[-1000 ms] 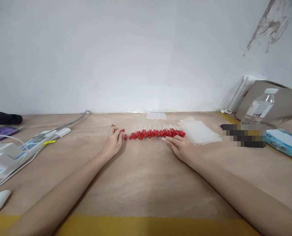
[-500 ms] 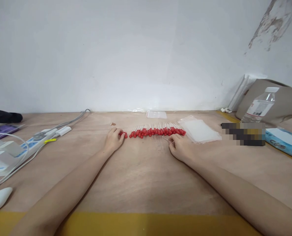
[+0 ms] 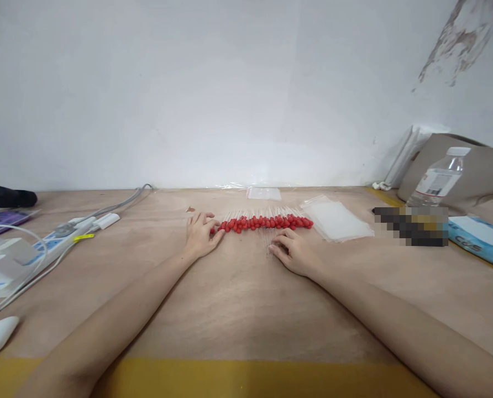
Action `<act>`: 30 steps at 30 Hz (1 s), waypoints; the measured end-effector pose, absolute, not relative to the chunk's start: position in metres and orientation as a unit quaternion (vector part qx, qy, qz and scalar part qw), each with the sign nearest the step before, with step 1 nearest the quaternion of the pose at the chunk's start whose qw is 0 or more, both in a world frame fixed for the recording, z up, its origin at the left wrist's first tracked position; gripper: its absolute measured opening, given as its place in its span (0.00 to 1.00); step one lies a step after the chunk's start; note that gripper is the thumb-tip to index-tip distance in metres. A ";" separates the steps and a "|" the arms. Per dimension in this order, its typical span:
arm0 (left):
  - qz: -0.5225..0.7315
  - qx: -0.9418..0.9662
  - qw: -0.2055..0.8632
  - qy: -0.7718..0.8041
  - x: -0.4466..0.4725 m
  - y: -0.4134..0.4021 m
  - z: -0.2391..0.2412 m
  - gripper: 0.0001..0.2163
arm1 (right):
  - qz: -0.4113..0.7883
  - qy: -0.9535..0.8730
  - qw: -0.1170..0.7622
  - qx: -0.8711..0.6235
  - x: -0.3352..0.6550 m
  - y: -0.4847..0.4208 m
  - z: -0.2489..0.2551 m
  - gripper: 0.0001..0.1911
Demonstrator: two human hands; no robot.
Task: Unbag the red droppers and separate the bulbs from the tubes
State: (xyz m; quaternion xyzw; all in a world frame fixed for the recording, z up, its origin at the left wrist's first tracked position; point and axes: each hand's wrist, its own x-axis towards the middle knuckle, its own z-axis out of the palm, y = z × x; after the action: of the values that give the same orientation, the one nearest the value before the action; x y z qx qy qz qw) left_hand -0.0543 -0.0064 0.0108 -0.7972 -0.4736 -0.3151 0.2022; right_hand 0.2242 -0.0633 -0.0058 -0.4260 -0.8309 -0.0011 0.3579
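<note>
A long row of red-headed, white-stemmed sticks point(image 3: 267, 222) lies on the table, red ends toward me. At its left end, my left hand point(image 3: 200, 235) rests with fingers spread, its fingertips and thumb beside the last red heads. Some red shows between them. Below the row's middle is a loose bunch of thin, pale stems point(image 3: 265, 239), too fine to make out clearly. My right hand point(image 3: 294, 251) reaches over these stems from the right, fingers curved and apart. Its fingertips touch or hover just above them; which one I cannot tell.
Clear plastic bags point(image 3: 336, 220) lie right of the row, and a smaller pale packet point(image 3: 263, 193) behind it. A power strip point(image 3: 50, 246) with cables is at left. A water bottle point(image 3: 439, 177), a grey bag point(image 3: 478, 166) and a blue tissue pack point(image 3: 481, 243) stand right.
My left hand has moved right and spread its fingers, bringing the small red group against the row. My right hand has shifted left and toward me over the thin stems, its fingers loosened.
</note>
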 end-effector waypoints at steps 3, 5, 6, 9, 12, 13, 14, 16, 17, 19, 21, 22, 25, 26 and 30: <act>-0.320 -0.798 0.199 -0.471 -0.051 -0.004 0.010 0.08 | -0.005 -0.830 0.359 -0.428 0.225 -0.063 -0.006 0.10; -0.332 -0.791 0.193 -0.476 -0.048 -0.002 0.010 0.07 | -0.012 -0.829 0.363 -0.425 0.225 -0.063 -0.007 0.11; -0.344 -0.785 0.188 -0.480 -0.048 -0.001 0.009 0.06 | -0.016 -0.829 0.365 -0.423 0.225 -0.062 -0.008 0.11; -0.393 -0.757 0.171 -0.493 -0.048 0.001 0.010 0.06 | -0.033 -0.825 0.378 -0.419 0.227 -0.061 -0.009 0.10; -0.442 -0.733 0.163 -0.490 -0.052 -0.002 0.012 0.06 | -0.052 -0.810 0.410 -0.416 0.228 -0.061 -0.009 0.11; -0.453 -0.732 0.159 -0.483 -0.053 -0.005 0.012 0.06 | -0.058 -0.802 0.422 -0.418 0.228 -0.062 -0.008 0.12; -0.460 -0.736 0.150 -0.473 -0.054 -0.009 0.013 0.06 | -0.067 -0.794 0.433 -0.421 0.228 -0.062 -0.007 0.13; -0.457 -0.763 0.117 -0.442 -0.053 -0.018 0.014 0.06 | -0.088 -0.776 0.453 -0.431 0.230 -0.063 -0.005 0.17; -0.448 -0.782 0.099 -0.421 -0.051 -0.023 0.014 0.06 | -0.101 -0.768 0.459 -0.435 0.230 -0.064 -0.004 0.19; -0.418 -0.826 0.068 -0.372 -0.045 -0.031 0.013 0.06 | -0.125 -0.765 0.457 -0.437 0.232 -0.065 -0.002 0.24; -0.389 -0.861 0.053 -0.325 -0.037 -0.038 0.013 0.06 | -0.135 -0.783 0.435 -0.423 0.233 -0.065 -0.002 0.26; -0.378 -0.872 0.049 -0.308 -0.034 -0.041 0.013 0.06 | -0.136 -0.797 0.421 -0.411 0.233 -0.065 -0.002 0.26; -0.358 -0.887 0.040 -0.288 -0.025 -0.046 0.013 0.06 | -0.135 -0.836 0.384 -0.369 0.233 -0.065 -0.004 0.23; -0.354 -0.890 0.039 -0.286 -0.023 -0.047 0.013 0.06 | -0.134 -0.846 0.373 -0.357 0.233 -0.065 -0.004 0.22; -0.337 -0.902 0.032 -0.267 -0.020 -0.051 0.014 0.07 | -0.121 -0.871 0.344 -0.330 0.231 -0.063 -0.006 0.19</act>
State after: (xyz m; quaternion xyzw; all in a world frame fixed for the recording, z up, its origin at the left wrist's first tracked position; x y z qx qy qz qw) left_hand -0.0195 -0.0506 0.0139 -0.9023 -0.2668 -0.3371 0.0317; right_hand 0.2315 -0.0634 -0.0062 -0.3297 -0.8707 -0.1210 0.3442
